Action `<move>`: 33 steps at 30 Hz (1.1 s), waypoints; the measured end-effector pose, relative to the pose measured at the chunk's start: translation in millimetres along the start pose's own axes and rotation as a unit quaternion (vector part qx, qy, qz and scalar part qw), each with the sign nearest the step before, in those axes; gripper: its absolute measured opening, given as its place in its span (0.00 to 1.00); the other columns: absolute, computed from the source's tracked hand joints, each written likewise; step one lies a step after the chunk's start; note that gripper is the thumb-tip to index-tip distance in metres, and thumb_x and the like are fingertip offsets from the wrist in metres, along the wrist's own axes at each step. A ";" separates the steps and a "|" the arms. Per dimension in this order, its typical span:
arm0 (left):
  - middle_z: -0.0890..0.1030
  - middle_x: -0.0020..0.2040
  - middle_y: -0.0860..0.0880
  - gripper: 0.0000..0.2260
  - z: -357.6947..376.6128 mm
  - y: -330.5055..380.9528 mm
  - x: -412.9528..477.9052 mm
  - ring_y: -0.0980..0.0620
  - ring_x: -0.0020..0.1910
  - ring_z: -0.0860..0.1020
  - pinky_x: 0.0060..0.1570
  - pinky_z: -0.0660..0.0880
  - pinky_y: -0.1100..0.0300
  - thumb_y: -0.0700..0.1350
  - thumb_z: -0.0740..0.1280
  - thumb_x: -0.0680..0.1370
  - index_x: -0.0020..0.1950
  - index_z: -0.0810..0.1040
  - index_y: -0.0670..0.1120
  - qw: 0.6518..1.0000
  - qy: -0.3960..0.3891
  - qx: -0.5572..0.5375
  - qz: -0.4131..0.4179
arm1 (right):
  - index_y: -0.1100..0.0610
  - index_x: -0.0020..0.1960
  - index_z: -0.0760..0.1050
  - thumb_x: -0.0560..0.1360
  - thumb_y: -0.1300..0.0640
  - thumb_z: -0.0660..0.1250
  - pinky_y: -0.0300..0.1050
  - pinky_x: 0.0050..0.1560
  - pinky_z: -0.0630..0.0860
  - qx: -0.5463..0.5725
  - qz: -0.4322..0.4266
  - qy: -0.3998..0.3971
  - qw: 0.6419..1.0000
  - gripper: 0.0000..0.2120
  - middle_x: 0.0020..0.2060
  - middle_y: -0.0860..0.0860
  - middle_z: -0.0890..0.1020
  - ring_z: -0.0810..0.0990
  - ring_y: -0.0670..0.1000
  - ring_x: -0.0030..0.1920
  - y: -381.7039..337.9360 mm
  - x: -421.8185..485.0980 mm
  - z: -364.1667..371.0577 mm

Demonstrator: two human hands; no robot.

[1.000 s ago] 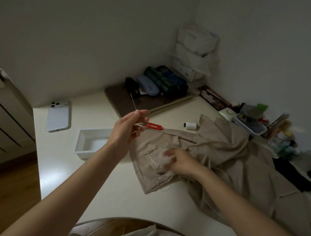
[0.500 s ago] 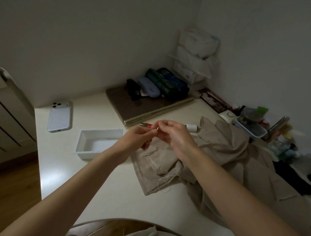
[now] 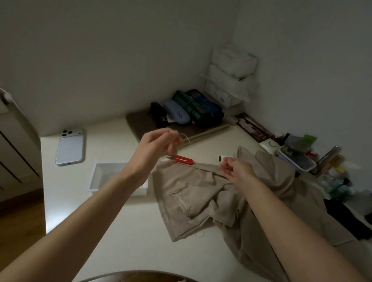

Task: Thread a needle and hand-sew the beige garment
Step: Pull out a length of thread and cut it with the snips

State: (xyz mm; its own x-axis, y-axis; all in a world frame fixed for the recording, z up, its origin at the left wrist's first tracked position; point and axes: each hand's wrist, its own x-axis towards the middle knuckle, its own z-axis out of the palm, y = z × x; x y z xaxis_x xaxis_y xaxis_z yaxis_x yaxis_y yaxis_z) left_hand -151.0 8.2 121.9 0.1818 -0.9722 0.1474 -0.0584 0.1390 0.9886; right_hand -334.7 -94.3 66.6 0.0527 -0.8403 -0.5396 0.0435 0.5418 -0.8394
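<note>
The left hand (image 3: pixel 153 151) grip pinches pale thread (image 3: pixel 186 138) above the tabletop (image 3: pixel 105 220), while the right hand (image 3: pixel 238 172) grip is indeterminate over the beige garment (image 3: pixel 188 188) lying there, so slack thread may snag the red snips (image 3: pixel 183 160).

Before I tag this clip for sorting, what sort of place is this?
Probably a corner of a home, used for sewing: a white table holds the beige garment, red thread snips and a phone.

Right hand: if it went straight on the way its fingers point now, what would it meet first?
Probably the thread spool lying just beyond the right hand; its height above the table is unclear.
</note>
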 end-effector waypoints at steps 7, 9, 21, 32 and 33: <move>0.73 0.68 0.45 0.17 -42.0 -64.6 1.6 0.45 0.66 0.71 0.64 0.67 0.52 0.45 0.57 0.81 0.69 0.71 0.44 0.712 -0.190 0.625 -0.259 | 0.63 0.57 0.75 0.81 0.61 0.59 0.45 0.59 0.74 -0.126 -0.115 -0.050 0.984 0.10 0.46 0.54 0.81 0.79 0.51 0.51 -15.5 -13.2 6.2; 0.69 0.71 0.46 0.18 -39.1 -65.5 2.4 0.45 0.70 0.68 0.66 0.64 0.51 0.45 0.58 0.82 0.72 0.67 0.44 0.780 -0.132 0.577 -0.202 | 0.59 0.51 0.76 0.80 0.60 0.60 0.42 0.56 0.74 -0.155 -0.146 -0.072 0.975 0.07 0.49 0.54 0.82 0.79 0.49 0.50 -22.4 -20.7 12.4; 0.81 0.35 0.48 0.07 34.5 -26.4 19.6 0.45 0.45 0.79 0.63 0.71 0.40 0.43 0.64 0.80 0.50 0.81 0.45 0.990 -0.046 -0.015 -0.131 | 0.59 0.52 0.78 0.80 0.60 0.61 0.44 0.61 0.71 -0.161 -0.202 -0.113 0.959 0.07 0.42 0.49 0.81 0.78 0.48 0.52 -37.3 -38.8 37.3; 0.78 0.37 0.49 0.12 13.1 -25.6 20.2 0.53 0.40 0.77 0.46 0.74 0.61 0.38 0.60 0.80 0.40 0.78 0.44 0.995 -0.001 -0.055 -0.083 | 0.59 0.44 0.72 0.82 0.65 0.52 0.46 0.58 0.72 -0.016 -0.093 -0.060 0.994 0.12 0.35 0.53 0.75 0.78 0.49 0.39 -53.1 -13.4 20.0; 0.77 0.36 0.49 0.12 10.6 -22.5 21.8 0.53 0.40 0.76 0.46 0.74 0.61 0.38 0.59 0.80 0.38 0.77 0.44 0.996 0.005 -0.056 -0.073 | 0.60 0.44 0.71 0.82 0.66 0.52 0.47 0.59 0.72 -0.001 -0.080 -0.058 0.995 0.12 0.35 0.53 0.74 0.78 0.50 0.39 -52.9 -11.5 19.2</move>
State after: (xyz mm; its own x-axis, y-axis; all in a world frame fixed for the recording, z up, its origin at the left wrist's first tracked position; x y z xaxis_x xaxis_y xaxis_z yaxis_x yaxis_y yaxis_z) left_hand -156.1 -18.2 102.5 0.1909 -0.9816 0.0022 0.0793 0.0176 0.9967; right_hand -318.5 -112.9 118.4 0.1603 -0.9072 -0.3888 0.0586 0.4020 -0.9138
